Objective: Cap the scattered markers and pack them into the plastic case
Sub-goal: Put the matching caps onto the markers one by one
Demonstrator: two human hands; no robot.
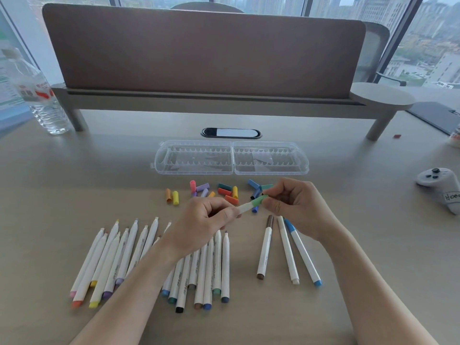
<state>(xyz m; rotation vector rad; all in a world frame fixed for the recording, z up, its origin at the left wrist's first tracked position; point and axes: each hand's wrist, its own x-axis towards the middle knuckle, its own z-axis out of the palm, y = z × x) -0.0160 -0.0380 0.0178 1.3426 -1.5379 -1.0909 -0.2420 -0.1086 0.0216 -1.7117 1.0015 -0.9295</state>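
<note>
Above the middle of the table (74,170), the left hand (201,220) grips a white marker (245,207) while the right hand (293,205) pinches its green cap (258,200). Loose caps (225,191) lie just behind the hands, before the open clear plastic case (231,158). Uncapped markers (119,260) fan toward the near edge on the left, with three capped markers (288,250) on the right.

Loose caps (225,191) crowd the way to open case (231,158); counter (99,170) bare toward left edge.
</note>
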